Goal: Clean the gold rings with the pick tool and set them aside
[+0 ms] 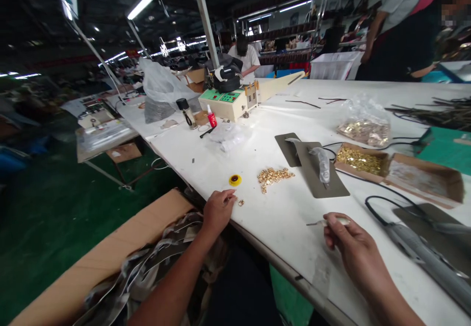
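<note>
My right hand point(348, 240) is closed around the pale handle of a small awl-like tool point(317, 223), whose thin metal tip points left above the white table. At the table's near edge, my left hand point(220, 211) has its fingertips pressed together; whatever they may hold is too small to make out. Beside those fingertips lies a small gold ring-shaped fitting point(241, 202). Just beyond the left hand sits a round yellow piece point(234, 180) with a dark centre. Between the hands and farther back is a loose pile of gold metal fittings point(273, 175).
Dark flat plates point(333, 186) lie right of the pile, near a cardboard box of gold parts point(362, 161). A grey corded tool point(423, 250) lies at far right. A red bottle point(211, 117) and a cream machine point(224, 104) stand behind. A carton of strips point(147, 267) is lower left.
</note>
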`<state>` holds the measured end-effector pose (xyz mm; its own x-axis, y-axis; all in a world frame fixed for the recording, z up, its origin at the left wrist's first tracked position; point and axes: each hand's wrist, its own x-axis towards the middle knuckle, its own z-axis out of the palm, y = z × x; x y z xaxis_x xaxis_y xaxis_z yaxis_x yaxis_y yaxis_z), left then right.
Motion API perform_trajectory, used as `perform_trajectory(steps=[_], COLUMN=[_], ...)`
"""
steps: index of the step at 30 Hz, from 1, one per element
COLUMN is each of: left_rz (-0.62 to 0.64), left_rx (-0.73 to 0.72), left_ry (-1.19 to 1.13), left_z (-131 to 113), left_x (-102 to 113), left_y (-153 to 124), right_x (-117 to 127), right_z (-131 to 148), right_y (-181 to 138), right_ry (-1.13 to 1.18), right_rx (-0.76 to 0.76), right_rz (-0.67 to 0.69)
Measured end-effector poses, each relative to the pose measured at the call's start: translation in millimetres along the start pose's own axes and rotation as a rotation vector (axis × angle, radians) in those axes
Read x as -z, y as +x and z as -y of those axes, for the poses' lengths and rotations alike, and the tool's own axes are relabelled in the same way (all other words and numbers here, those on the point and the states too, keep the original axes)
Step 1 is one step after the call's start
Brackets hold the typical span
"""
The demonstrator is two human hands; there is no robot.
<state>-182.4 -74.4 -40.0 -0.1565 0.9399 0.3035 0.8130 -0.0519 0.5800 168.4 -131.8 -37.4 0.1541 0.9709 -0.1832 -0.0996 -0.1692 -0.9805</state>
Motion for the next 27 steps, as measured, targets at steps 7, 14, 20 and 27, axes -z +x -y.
perform_trajectory(steps=[7,14,20,27], left_rz=[0.039,0.164,0.177,0.194], left_rx=[-0.196,-0.235,-0.175,-0.022], left_ry=[0.062,0.216,0.151,-0.201], left_z=[-11.8,-70.0,-84.5,-100.9], left_x=[2.0,-33.9,-61.8,-60.8], left_y=[9.9,23.1,32.9,7.2], right_x=[-43.9,-83.3,-68.1,-65.4], right_z=[34.3,18.0,9.5,22.5], right_y=[30.5,63.8,66.2,64.8], right_ry=[0.257,0.444,0.425,0.479], right_rx=[0.029,0.001,-0.012,0.02], right_rz=[0.057,0.014,-0.012,0.005])
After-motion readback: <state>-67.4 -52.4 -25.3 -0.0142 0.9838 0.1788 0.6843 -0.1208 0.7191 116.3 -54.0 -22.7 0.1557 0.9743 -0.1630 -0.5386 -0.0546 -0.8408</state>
